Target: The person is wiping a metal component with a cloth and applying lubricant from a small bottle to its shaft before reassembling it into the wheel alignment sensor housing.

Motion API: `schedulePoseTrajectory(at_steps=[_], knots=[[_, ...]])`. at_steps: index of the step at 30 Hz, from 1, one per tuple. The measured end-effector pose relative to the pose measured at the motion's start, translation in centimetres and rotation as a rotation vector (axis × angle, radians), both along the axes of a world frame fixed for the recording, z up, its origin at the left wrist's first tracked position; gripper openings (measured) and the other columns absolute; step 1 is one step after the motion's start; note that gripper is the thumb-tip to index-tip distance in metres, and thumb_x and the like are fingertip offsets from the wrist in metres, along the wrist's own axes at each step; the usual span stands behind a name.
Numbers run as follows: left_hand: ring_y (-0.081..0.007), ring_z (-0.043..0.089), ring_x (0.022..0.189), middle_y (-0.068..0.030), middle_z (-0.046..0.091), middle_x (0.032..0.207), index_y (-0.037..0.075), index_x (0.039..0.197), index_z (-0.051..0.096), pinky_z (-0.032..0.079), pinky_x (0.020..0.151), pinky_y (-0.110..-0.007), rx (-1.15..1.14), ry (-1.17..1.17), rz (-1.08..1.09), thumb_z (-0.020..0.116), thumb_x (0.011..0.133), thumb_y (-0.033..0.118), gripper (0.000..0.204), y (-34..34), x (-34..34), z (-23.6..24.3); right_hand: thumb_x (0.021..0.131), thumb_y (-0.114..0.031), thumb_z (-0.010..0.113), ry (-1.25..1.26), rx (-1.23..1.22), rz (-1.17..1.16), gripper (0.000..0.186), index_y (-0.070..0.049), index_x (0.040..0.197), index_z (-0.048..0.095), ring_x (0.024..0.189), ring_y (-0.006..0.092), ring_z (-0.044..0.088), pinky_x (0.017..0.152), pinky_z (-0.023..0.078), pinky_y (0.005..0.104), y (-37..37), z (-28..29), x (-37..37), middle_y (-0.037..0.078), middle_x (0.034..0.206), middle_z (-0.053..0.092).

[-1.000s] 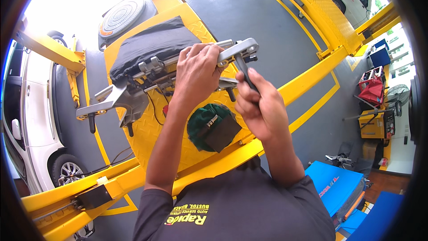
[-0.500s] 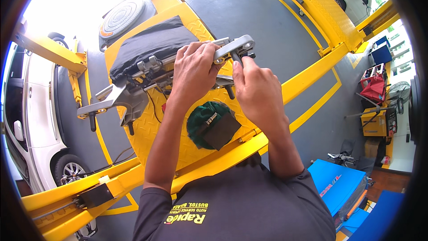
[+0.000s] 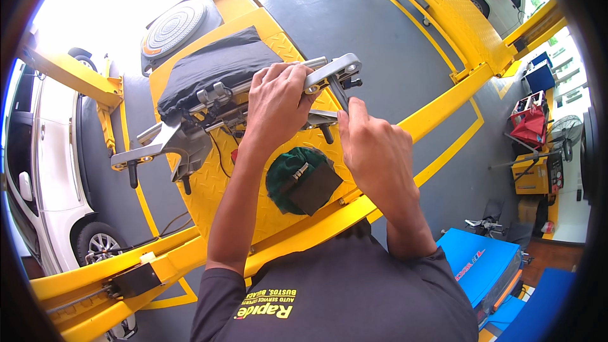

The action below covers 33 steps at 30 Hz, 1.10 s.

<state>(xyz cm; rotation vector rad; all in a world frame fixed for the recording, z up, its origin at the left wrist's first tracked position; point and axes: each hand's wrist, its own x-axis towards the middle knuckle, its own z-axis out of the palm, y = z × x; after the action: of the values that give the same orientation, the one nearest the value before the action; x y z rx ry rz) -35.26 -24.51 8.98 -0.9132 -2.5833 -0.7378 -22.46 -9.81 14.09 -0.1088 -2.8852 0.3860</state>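
A grey metal wheel clamp [image 3: 155, 142] with dark pegs lies across the yellow platform in front of me. My left hand [image 3: 277, 98] is wrapped round its rail near the right end. At that end, a dark, slim strip or sleeve [image 3: 340, 94] runs from the clamp arm [image 3: 342, 66] down to my right hand [image 3: 379, 152]. The fingers of my right hand are closed on its lower end; whether it is a strap or a sleeve I cannot tell. Behind the clamp lies a black cloth [image 3: 215, 69]. Between my forearms sits a green cloth cap [image 3: 288, 171] with a metal buckle.
The yellow platform [image 3: 218, 209] has a raised front rail. A round turntable plate [image 3: 174, 33] sits farther back. White cars stand left and far right. Near my right elbow is a blue case [image 3: 465, 250]; a fan [image 3: 567, 130] and yellow machine [image 3: 532, 174] stand beyond.
My right hand has moved down and slightly right, away from the clamp arm, and more of the dark strip shows between them. My left hand keeps its hold on the rail.
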Motion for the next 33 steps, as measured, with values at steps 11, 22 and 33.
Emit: schedulePoseTrajectory(at_steps=[11, 22, 33], knots=[[-0.0344, 0.066, 0.125, -0.0146, 0.078, 0.120, 0.004, 0.118, 0.072, 0.043, 0.114, -0.052, 0.019, -0.003, -0.022, 0.080, 0.093, 0.022, 0.032, 0.2, 0.1, -0.5, 0.114, -0.022, 0.054, 0.035, -0.014, -0.002, 0.025, -0.004, 0.100, 0.062, 0.066, 0.0388, 0.076, 0.059, 0.060, 0.0469, 0.1, -0.4, -1.4, 0.018, 0.071, 0.074], [-0.0309, 0.067, 0.126, -0.0112, 0.079, 0.122, 0.007, 0.118, 0.075, 0.043, 0.117, -0.050, 0.011, -0.009, -0.003, 0.080, 0.093, 0.024, 0.030, 0.0, -0.1, -0.4, 0.114, -0.023, 0.054, 0.019, -0.003, 0.035, 0.026, -0.003, 0.102, 0.063, 0.068, 0.0418, 0.076, 0.061, 0.061, 0.0492, 0.3, -0.1, -1.9, 0.021, 0.073, 0.074], [-0.0307, 0.068, 0.124, -0.0119, 0.079, 0.119, 0.006, 0.115, 0.075, 0.044, 0.116, -0.050, 0.058, 0.011, -0.002, 0.080, 0.093, 0.023, 0.028, 0.0, 0.0, -0.8, 0.115, -0.029, 0.053, -0.032, -0.078, -0.054, 0.032, -0.003, 0.098, 0.062, 0.074, 0.0464, 0.073, 0.066, 0.056, 0.0570, -0.5, 0.1, -2.0, 0.023, 0.072, 0.071]])
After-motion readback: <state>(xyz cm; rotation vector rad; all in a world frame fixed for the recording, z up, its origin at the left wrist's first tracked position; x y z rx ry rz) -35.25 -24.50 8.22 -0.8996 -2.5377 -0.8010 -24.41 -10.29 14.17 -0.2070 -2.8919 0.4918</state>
